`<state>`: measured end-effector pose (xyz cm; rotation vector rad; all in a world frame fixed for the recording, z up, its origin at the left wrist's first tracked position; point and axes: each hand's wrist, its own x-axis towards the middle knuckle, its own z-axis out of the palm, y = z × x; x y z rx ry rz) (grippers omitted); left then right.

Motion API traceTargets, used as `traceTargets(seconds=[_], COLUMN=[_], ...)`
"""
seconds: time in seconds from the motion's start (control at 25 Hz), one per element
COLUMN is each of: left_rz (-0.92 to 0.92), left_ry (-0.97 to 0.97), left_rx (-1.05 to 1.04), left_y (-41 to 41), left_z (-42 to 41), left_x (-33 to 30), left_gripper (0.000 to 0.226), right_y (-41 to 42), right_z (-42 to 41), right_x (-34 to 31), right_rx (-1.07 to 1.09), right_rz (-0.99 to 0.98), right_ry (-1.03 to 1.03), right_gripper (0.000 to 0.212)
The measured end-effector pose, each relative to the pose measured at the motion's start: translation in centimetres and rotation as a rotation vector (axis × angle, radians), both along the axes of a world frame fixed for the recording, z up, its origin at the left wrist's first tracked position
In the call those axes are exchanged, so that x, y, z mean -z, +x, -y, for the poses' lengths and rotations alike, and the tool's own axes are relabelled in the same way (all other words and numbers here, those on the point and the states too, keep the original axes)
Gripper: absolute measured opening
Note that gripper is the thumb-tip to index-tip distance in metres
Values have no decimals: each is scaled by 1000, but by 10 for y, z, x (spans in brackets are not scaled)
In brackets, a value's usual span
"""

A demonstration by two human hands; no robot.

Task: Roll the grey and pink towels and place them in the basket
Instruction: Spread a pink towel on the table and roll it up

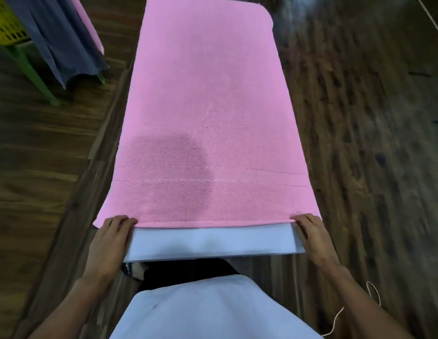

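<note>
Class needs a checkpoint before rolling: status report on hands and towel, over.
Left hand and right hand pinch the near corners. Pink towel flat, unrolled, on the white board. Nothing on it.

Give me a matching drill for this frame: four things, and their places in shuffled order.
Things:
1. pink towel
2. grey towel
3. left hand
4. right hand

Places:
A. hanging at top left, over the yellow basket
B. on the pink towel's near right corner
C. spread flat along the white board
D. on the pink towel's near left corner

Pairs: 1-C, 2-A, 3-D, 4-B
</note>
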<state>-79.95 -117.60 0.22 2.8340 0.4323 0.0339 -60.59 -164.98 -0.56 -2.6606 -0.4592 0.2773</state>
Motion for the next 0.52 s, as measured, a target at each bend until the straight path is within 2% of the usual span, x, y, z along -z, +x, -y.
traceTargets(seconds=[0.08,0.16,0.24,0.36,0.44,0.52], left_rz=[-14,-56,-95,-54,-26,-17], left_ry=[-41,-123,-190,-250,-199,-44], left_rx=[12,42,59,41,53,19], left_y=[-1,6,18,34,39,38], left_z=[-4,-15,-33,-47,-46,-39], left_x=[-3,-5,-4,-2,0,-1], left_gripper=[52,47,33,14,10,7], right_y=[6,16,27,35,36,32], right_z=[6,8,5,-2,-7,-8], right_x=[-1,-7,-11,-10,-6,0], right_rx=[-34,-42,3,120,181,191], right_rz=[-11,-53,-105,-161,-108,76], right_ry=[0,-19,-27,-3,-22,-169], right_gripper=[29,24,19,12,12,9])
